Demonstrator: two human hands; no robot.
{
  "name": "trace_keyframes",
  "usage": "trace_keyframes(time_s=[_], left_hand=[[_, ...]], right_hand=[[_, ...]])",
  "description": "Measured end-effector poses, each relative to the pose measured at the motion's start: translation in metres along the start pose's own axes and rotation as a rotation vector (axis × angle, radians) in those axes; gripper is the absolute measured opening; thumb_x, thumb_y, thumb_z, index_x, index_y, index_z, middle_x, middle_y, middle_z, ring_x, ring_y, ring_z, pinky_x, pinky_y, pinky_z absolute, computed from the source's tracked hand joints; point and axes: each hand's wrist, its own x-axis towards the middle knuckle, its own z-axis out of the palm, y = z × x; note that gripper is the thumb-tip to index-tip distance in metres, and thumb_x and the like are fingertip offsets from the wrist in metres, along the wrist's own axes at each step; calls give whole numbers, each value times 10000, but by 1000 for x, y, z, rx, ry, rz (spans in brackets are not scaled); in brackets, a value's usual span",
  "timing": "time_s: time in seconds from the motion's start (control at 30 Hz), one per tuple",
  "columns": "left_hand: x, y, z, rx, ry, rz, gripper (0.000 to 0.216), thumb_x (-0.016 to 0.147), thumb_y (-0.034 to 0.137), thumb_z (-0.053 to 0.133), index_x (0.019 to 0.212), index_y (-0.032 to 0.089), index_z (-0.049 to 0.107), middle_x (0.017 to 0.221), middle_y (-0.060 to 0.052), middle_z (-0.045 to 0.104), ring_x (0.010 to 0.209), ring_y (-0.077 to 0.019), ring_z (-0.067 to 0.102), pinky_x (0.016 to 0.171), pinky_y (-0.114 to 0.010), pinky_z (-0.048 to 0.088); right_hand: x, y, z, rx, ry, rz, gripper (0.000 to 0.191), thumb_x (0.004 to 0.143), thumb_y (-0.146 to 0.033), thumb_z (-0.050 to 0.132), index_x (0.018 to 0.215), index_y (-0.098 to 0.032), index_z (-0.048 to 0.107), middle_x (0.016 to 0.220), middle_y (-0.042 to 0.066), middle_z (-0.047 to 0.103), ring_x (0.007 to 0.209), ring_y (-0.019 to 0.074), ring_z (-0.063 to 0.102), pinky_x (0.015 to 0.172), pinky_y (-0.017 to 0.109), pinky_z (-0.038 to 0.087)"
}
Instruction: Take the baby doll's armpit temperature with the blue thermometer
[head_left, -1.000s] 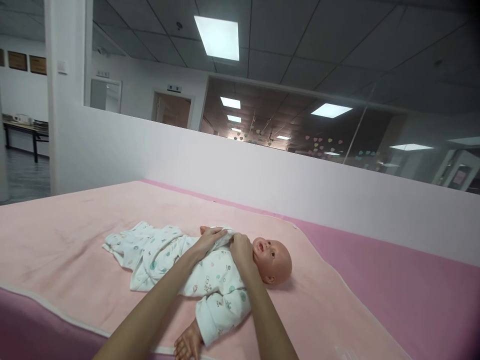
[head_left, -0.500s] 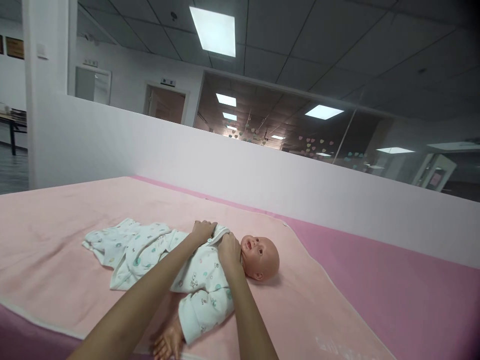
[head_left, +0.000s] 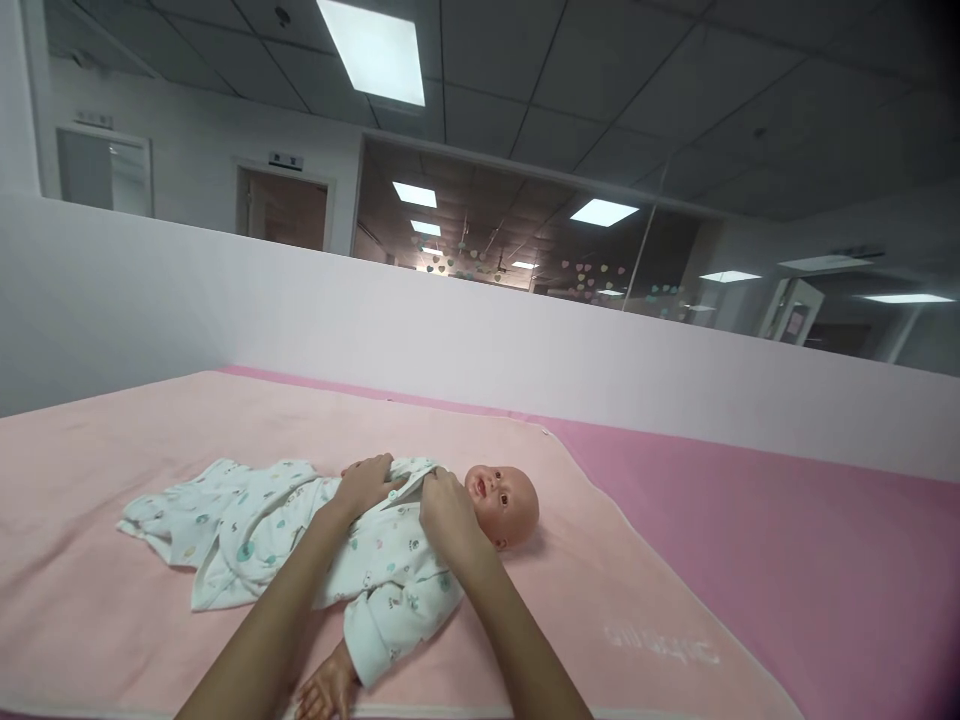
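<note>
A baby doll [head_left: 506,505] lies on its back, its bald head to the right. It wears a white baby shirt [head_left: 401,540] with small green and coloured prints, and white printed trousers [head_left: 225,510]. My right hand [head_left: 450,515] is closed at the collar beside the doll's neck, its fingertips pinching the cloth. On the chest, my left hand [head_left: 366,485] grips the shirt's front edge lower down, thumb towards the collar. Between them the front flap is pulled taut, leaving a narrow gap. One doll hand [head_left: 328,685] sticks out of the near sleeve.
A pale pink blanket [head_left: 585,590] lies under the doll, over a darker pink mat [head_left: 750,520]. Behind rises a low white wall [head_left: 420,315] with glass above it. Pale lettering [head_left: 660,643] marks the blanket's near right part.
My left hand has slid down the shirt front, away from the collar, widening the space between my hands. My right hand stays at the neckline. The camera view has turned slightly right.
</note>
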Motion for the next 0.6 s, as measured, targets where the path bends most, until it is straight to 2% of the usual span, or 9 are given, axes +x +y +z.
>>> trace_keyframes(time_s=[0.07, 0.13, 0.23, 0.27, 0.3, 0.4, 0.47, 0.6], left_hand=[[-1, -1, 1, -70, -6, 1, 342, 778, 449, 348, 920, 186, 514, 968, -95, 602, 935, -249, 530, 832, -372, 358], [-2, -2, 2, -112, -15, -8, 399, 750, 496, 376, 958, 186, 515, 1030, -101, 584, 989, -267, 502, 869, -391, 337], [-3, -3, 3, -144, -25, -20, 497, 713, 557, 406, 1039, 193, 497, 1125, -107, 544, 1064, -291, 455, 907, -412, 311], [-3, -4, 3, -151, -27, -18, 522, 709, 571, 405, 1060, 194, 489, 1148, -108, 532, 1080, -294, 443, 915, -414, 305], [-3, -4, 4, -155, -28, -19, 544, 706, 583, 402, 1077, 193, 483, 1164, -108, 523, 1091, -297, 435, 919, -415, 303], [-2, -6, 4, -151, -28, -21, 598, 697, 615, 394, 1103, 184, 480, 1186, -114, 510, 1105, -304, 423, 921, -415, 302], [-3, -6, 5, -146, -26, -9, 619, 694, 628, 389, 1110, 178, 481, 1184, -116, 512, 1107, -304, 425, 925, -412, 300], [-4, -3, 3, -160, -32, -1, 632, 695, 632, 390, 1134, 183, 467, 1211, -109, 494, 1131, -295, 409, 943, -411, 283]], right_hand=[[-4, 4, -16, 11, 31, -111, 276, 791, -138, 387, 952, -187, 606, 1012, 68, 607, 954, 178, 528, 835, 246, 370], [0, 19, -34, 56, 114, -138, 314, 832, -198, 337, 1041, -176, 571, 1074, 57, 584, 995, 165, 506, 876, 252, 341], [17, 57, -53, 210, 245, 20, 317, 818, -256, 363, 1026, -157, 580, 1095, 58, 573, 1031, 168, 478, 915, 264, 299], [24, 72, -56, 286, 221, 103, 295, 795, -268, 397, 979, -155, 597, 1060, 56, 589, 1017, 176, 483, 908, 275, 301], [29, 86, -58, 374, 142, 178, 268, 768, -293, 437, 906, -150, 617, 992, 52, 614, 979, 184, 499, 887, 284, 316], [36, 119, -55, 483, -19, 254, 309, 723, -399, 487, 715, -126, 631, 752, 45, 648, 783, 189, 562, 749, 294, 400], [34, 132, -52, 581, -76, 256, 367, 725, -450, 478, 722, -119, 634, 739, 48, 653, 733, 179, 578, 704, 285, 428], [25, 145, -44, 1024, -163, 267, 377, 700, -463, 536, 758, -107, 643, 825, 83, 659, 792, 188, 602, 788, 296, 437]])
